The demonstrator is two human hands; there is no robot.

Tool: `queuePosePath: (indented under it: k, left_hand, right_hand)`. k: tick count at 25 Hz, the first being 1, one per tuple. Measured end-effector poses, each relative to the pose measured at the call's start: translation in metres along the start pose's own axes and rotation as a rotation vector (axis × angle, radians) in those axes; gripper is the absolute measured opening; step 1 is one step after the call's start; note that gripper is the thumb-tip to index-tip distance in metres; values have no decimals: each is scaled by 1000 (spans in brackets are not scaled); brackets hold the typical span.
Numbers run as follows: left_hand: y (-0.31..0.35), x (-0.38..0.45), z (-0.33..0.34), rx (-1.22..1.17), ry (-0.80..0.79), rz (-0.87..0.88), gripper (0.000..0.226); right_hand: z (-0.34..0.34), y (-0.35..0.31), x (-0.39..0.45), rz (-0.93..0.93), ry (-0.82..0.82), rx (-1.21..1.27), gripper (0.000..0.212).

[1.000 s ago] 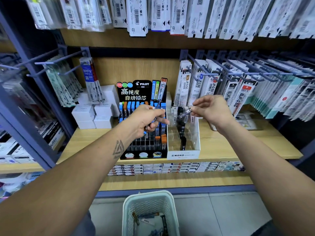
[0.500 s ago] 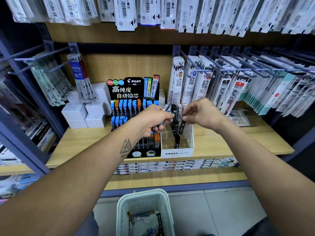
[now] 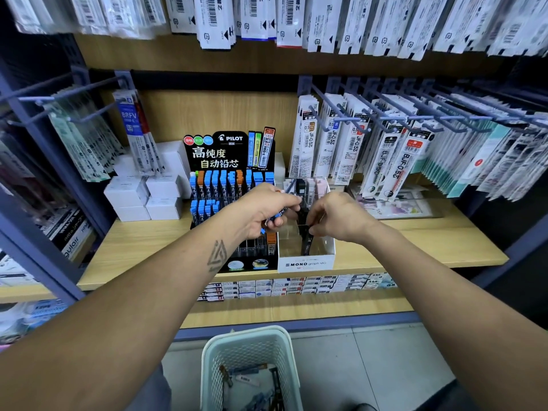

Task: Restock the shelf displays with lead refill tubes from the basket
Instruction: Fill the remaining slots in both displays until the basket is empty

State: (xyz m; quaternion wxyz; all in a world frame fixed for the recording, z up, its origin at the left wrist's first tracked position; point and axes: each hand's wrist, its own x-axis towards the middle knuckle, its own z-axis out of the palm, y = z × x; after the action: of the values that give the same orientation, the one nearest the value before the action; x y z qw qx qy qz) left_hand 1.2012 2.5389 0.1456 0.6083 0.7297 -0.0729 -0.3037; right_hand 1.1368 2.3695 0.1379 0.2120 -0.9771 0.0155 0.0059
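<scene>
My left hand (image 3: 264, 212) is closed around a small bunch of blue-capped lead refill tubes (image 3: 274, 218), in front of the black Pilot display (image 3: 229, 161) with its rows of blue and orange tubes. My right hand (image 3: 338, 218) pinches a black lead tube (image 3: 303, 215) and holds it down inside the white Mono display box (image 3: 307, 262), which has clear dividers. Another black tube (image 3: 307, 244) stands in the box's front slot. The pale green basket (image 3: 252, 351) sits on the floor below, with several tubes in it.
Both displays stand on a wooden shelf (image 3: 415, 241). White boxes (image 3: 145, 194) are stacked left of the Pilot display. Refill packs hang on pegs at right (image 3: 394, 161), left (image 3: 89, 143) and above. Small flat boxes line the shelf underneath (image 3: 296, 286).
My right hand dropped from above the Mono box down into it with the black tube. My left hand stayed near the Pilot display with its tubes. The view tilted slightly.
</scene>
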Motion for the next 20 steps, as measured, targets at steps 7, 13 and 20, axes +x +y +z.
queuePosePath:
  k: [7, 13, 20]
  left_hand:
    - [-1, -2, -8, -22, -9, 20, 20]
    - [-1, -2, -13, -52, -32, 16, 15]
    - [6, -12, -24, -259, -130, -17, 22]
  right_hand:
    - [13, -4, 2, -31, -90, -147, 13]
    - [10, -6, 2, -26, -116, -163, 18]
    - [-12, -46, 9, 133, 154, 884, 10]
